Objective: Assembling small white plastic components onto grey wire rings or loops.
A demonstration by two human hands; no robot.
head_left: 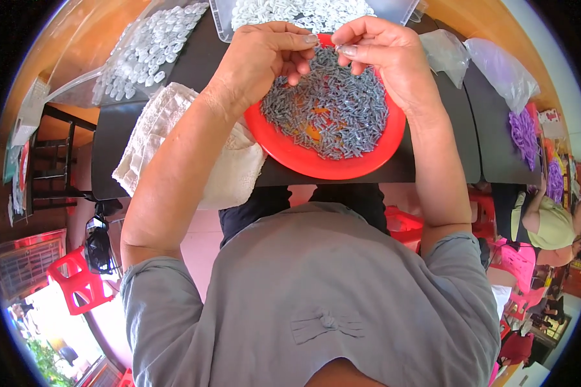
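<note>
Grey pieces (pixel 329 113): too many to count, heaped in one red plate (pixel 316 164) on the dark table (pixel 116 138), near edge
Left hand (pixel 261 55): fingertips pinched together over the heap's far side
Right hand (pixel 384 51): fingertips closed; whether on a piece, cannot tell
White pieces: one clear tray (pixel 223 22) far; one bag (pixel 145 48) far left
Cloth (pixel 168 142): one, left of plate

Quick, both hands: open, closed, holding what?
Left hand: fingers curled, contents cannot be told.
Right hand: pinching a small grey piece.
</note>
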